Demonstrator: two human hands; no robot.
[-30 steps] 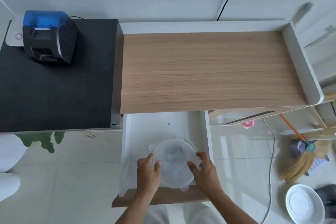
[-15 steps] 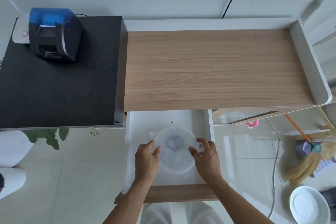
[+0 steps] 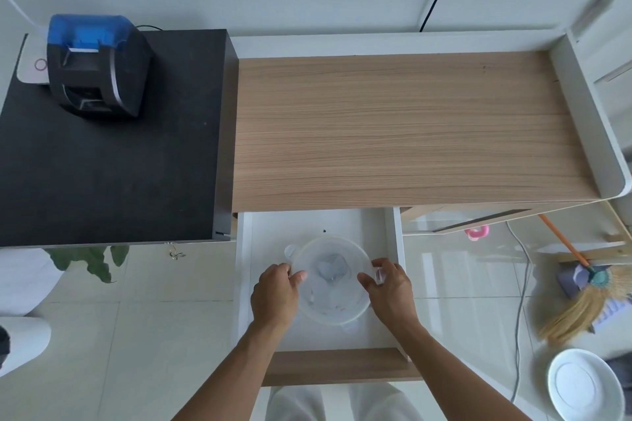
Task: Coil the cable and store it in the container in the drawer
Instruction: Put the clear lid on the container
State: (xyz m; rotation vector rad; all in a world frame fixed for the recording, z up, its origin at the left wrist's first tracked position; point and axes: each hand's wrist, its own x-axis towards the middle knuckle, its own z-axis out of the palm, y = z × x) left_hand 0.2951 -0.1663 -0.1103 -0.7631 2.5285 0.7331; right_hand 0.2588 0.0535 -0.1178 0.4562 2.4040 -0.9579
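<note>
A round translucent container point(image 3: 331, 280) with its lid on rests inside the open white drawer point(image 3: 245, 277) below the wooden desk top. A pale, blurred shape shows through the lid; I cannot tell whether it is the coiled cable. My left hand point(image 3: 275, 294) grips the container's left rim, thumb on the lid. On the right rim, my right hand point(image 3: 390, 287) holds it the same way. The drawer's wooden front point(image 3: 337, 366) lies nearest to me.
A wooden desk top point(image 3: 410, 130) sits above the drawer, with a black cabinet point(image 3: 102, 164) and a blue-and-black printer point(image 3: 92, 65) to its left. On the tiled floor at right lie a broom point(image 3: 588, 294), a white plate point(image 3: 586, 383) and a loose grey cord point(image 3: 521, 301).
Both hands and the container have shifted a little farther back into the drawer. My grip on its two sides is unchanged.
</note>
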